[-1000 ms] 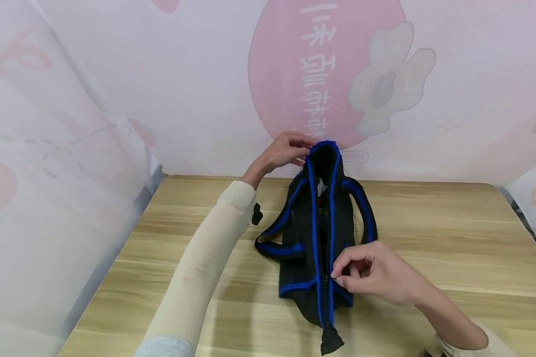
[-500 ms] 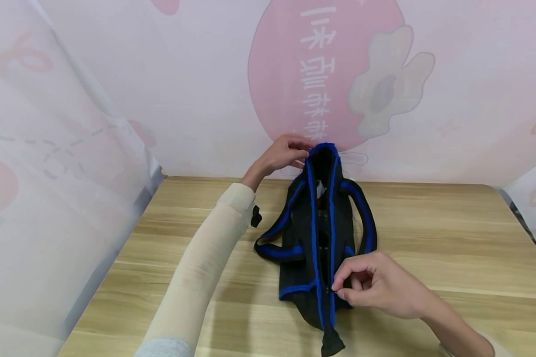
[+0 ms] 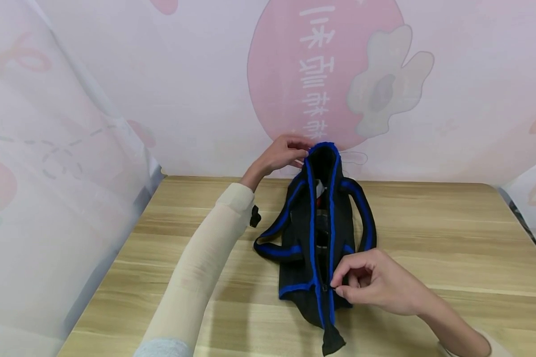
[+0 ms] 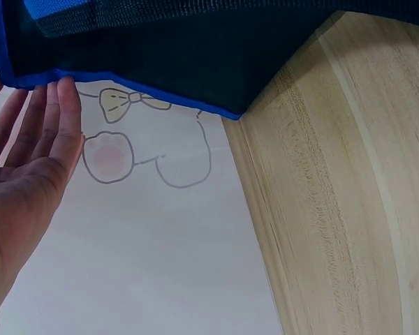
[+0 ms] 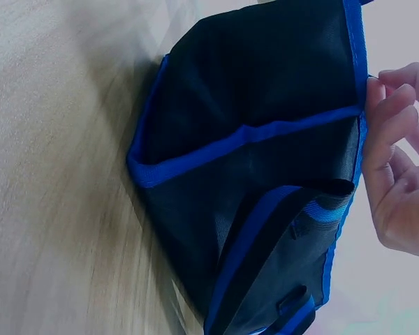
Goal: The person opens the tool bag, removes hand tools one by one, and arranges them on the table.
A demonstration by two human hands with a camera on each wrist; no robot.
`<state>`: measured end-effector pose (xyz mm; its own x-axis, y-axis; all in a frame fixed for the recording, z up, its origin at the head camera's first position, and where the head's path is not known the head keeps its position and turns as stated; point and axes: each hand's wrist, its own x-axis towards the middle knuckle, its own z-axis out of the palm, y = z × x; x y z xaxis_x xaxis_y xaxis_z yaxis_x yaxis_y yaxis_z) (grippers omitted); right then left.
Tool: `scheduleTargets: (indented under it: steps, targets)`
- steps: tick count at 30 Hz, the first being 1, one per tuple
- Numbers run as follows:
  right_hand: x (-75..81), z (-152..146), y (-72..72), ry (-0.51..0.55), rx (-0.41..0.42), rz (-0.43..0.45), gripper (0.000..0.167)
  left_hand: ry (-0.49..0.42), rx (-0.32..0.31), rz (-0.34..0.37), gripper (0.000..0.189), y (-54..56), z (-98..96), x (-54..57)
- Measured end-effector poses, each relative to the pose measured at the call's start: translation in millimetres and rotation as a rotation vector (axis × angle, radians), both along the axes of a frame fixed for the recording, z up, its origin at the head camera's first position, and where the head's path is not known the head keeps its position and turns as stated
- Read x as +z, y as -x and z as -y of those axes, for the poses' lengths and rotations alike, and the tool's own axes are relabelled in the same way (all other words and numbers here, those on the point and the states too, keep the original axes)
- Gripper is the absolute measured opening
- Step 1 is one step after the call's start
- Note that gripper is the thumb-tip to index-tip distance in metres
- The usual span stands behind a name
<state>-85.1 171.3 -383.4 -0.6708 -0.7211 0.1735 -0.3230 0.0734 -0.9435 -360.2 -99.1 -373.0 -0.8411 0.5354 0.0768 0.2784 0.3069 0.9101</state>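
Observation:
A black tool bag (image 3: 297, 223) with blue trim and two carry handles stands lengthwise on the wooden table. Its long zippered mouth gapes, widest at the far end. My left hand (image 3: 280, 152) holds the bag's far top end, fingertips against the blue edging in the left wrist view and the thumb on the other side. Near the close end of the mouth, my right hand (image 3: 377, 283) pinches the small zipper pull between thumb and index finger. Past the pull, the zipper's end tab (image 3: 332, 342) hangs toward me. Inside the bag something white and red (image 3: 320, 189) shows partly.
The bag's handles splay out, the left handle (image 3: 277, 252) reaching onto the wooden table (image 3: 437, 233). A black buckle-like piece (image 3: 255, 216) shows at my left cuff. A pink-and-white printed backdrop (image 3: 196, 89) rises behind the table's far edge.
My right hand has moved toward me along the bag's mouth with the zipper pull, then shifted back very slightly. The left hand keeps its place at the far end.

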Motion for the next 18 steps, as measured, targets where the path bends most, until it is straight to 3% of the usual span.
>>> scheduleTargets:
  steps: [5,11,18]
  targets:
    - [0.1,0.0,1.4,-0.005,0.007,-0.004,0.015,0.019,-0.008,-0.029,0.034,-1.4,0.4,1.2]
    - [2.3,-1.2,5.8,-0.043,-0.008,-0.008,0.015,0.080,-0.016,-0.103,0.038,-11.4,2.0,4.8]
    - [5.6,-4.5,21.0,-0.093,-0.150,-0.130,0.019,0.220,0.005,-0.261,0.051,-34.4,7.1,7.0]
